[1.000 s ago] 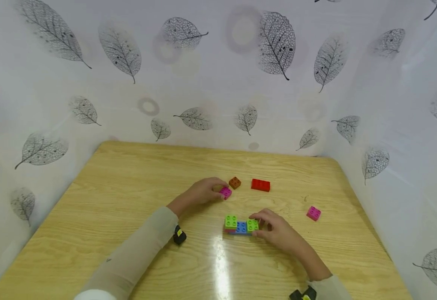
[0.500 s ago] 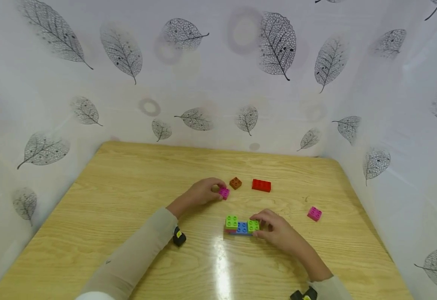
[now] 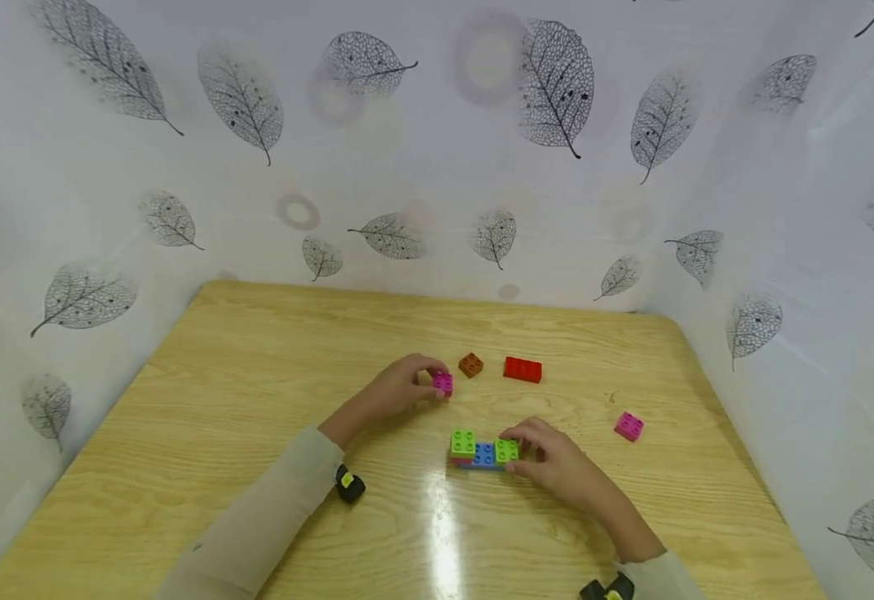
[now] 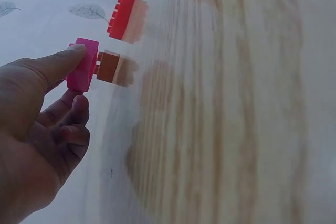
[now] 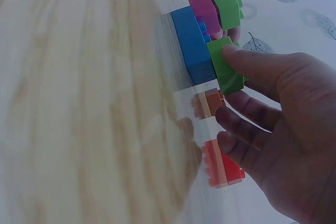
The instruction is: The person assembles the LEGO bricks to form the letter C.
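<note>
Between thumb and fingers my left hand (image 3: 399, 389) pinches a pink toy building brick (image 3: 442, 383); the left wrist view has the brick (image 4: 83, 65) in the thumb's grip. My right hand (image 3: 556, 461) holds the green brick (image 3: 506, 451) on the right end of a long blue brick (image 3: 484, 455). At the blue brick's left end, another green brick (image 3: 462, 442) sits on top of a pink one (image 5: 203, 12). In the right wrist view, my thumb lies on the nearer green brick (image 5: 226, 65), with fingers behind it.
An orange-brown brick (image 3: 471, 365) lies just right of my left hand, and a red brick (image 3: 522, 369) farther right. Another pink brick (image 3: 629, 427) is at the right of the wooden table (image 3: 272, 350). A leaf-patterned sheet (image 3: 437, 150) surrounds the back and sides.
My left hand has drawn the pink brick slightly left, away from the orange-brown brick, turning it a little. The right hand and the blue-and-green stack have stayed in place.
</note>
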Action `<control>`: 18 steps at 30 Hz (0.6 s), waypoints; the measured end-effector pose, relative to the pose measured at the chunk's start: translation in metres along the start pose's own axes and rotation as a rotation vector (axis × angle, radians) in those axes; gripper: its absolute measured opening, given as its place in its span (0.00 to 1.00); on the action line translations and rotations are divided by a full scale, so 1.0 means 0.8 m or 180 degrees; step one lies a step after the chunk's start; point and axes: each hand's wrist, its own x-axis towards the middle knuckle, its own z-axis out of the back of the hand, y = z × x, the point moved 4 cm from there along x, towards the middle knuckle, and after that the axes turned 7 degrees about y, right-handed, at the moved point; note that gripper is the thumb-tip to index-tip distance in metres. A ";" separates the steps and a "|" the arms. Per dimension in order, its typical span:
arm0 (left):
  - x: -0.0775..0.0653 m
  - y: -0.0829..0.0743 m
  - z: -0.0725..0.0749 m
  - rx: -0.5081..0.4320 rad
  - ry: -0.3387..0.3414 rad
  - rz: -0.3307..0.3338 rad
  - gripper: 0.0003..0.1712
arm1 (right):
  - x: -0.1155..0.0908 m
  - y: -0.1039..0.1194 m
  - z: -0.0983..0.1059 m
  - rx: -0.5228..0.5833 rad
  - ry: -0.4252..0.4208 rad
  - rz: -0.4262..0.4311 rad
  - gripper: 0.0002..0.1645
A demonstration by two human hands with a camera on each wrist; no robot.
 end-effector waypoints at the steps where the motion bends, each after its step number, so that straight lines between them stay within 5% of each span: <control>1: -0.002 -0.001 0.000 -0.0034 0.0002 -0.0009 0.12 | 0.000 0.000 0.000 -0.0003 -0.0002 0.0003 0.22; 8: -0.023 -0.013 -0.002 -0.0228 -0.0067 -0.0067 0.18 | -0.001 0.001 0.001 -0.0021 -0.0030 0.0013 0.22; 18: -0.052 -0.049 -0.017 -0.0073 -0.0117 -0.0353 0.21 | -0.002 0.003 0.000 -0.0016 -0.0067 0.0055 0.22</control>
